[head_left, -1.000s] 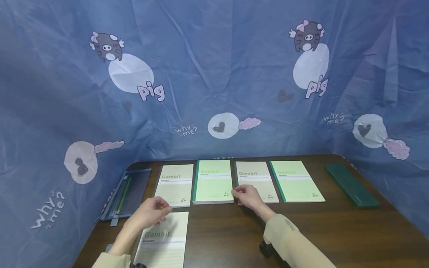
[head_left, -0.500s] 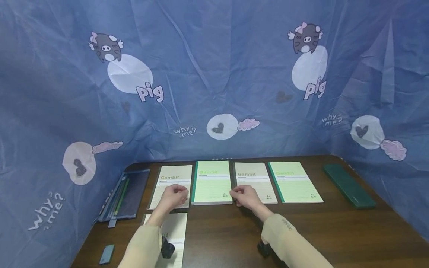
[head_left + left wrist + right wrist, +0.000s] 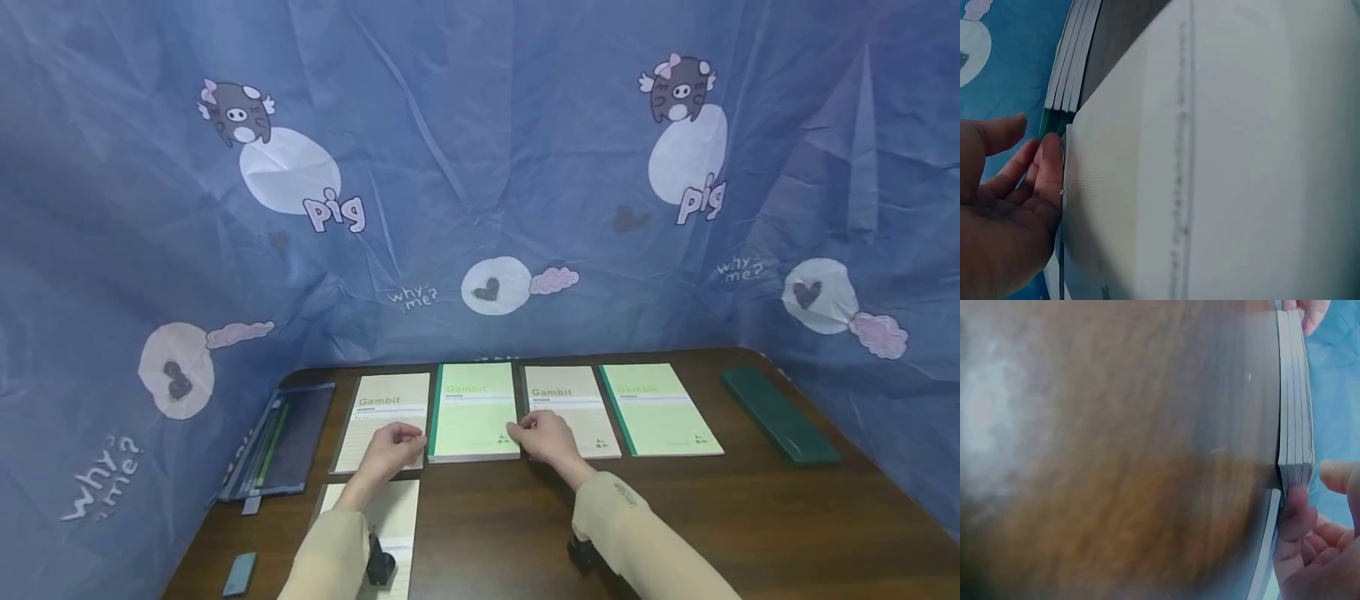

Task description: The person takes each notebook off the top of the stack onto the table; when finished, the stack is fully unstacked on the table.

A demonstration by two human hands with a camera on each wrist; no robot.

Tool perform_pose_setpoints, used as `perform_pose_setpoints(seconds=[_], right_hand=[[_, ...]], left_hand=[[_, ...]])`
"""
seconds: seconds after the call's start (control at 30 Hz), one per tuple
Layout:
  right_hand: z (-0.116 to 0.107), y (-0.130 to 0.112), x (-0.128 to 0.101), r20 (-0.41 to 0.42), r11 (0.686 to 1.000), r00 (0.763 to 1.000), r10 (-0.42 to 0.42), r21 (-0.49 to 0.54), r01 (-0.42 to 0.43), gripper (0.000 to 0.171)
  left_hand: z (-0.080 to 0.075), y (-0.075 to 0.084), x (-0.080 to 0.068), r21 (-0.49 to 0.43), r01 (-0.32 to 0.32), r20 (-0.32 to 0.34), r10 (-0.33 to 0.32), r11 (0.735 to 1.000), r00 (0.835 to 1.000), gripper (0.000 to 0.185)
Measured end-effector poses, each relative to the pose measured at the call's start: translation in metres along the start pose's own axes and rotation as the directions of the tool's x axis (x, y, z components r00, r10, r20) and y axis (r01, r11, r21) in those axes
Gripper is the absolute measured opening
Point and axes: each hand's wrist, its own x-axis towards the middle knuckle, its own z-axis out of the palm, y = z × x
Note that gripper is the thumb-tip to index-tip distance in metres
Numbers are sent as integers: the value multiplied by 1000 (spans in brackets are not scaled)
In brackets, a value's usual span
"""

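In the head view, a stack of green-covered notebooks (image 3: 476, 417) lies in the back row, with its several page blocks visible in the right wrist view. My left hand (image 3: 393, 454) is over the lower right part of a cream notebook (image 3: 386, 400), with its fingertips at the stack's left side. At the stack's lower right corner, the fingers of my right hand (image 3: 547, 435) touch the side. Both thumbs stand apart from the fingers, as the wrist views show. Right of the stack lie another cream notebook (image 3: 566, 400) and a green one (image 3: 660, 408).
A cream notebook (image 3: 401, 517) lies in front, partly under the left forearm. A blue mesh pouch (image 3: 303, 446) with pencils and a small blue-grey block (image 3: 240, 573) lie at the left. A dark green case (image 3: 780, 417) is at the right. A blue printed curtain (image 3: 480, 167) hangs behind.
My left hand has moved right and away from me, from above the front notebook to the stack's left side. My right hand has stayed near the stack's right corner.
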Motion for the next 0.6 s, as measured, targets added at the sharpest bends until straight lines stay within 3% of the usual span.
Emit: perform_pose_setpoints(seconds=[0.2,0.43,0.6], right_hand=[[3,-6,2,-19,999,999,-32,-37,31,39],[8,-9,4,-37,997,999,-30,-72,27,39],[9,-8,6,-28,999,1000,-4,-43,3,35]], left_hand=[[2,-3,-1,25,-30,15,30,999,999,24],[2,-3,0,50,-1,31,-1,999,1000,22],[2,-3,1,58,16,34,-18,998,999,21]])
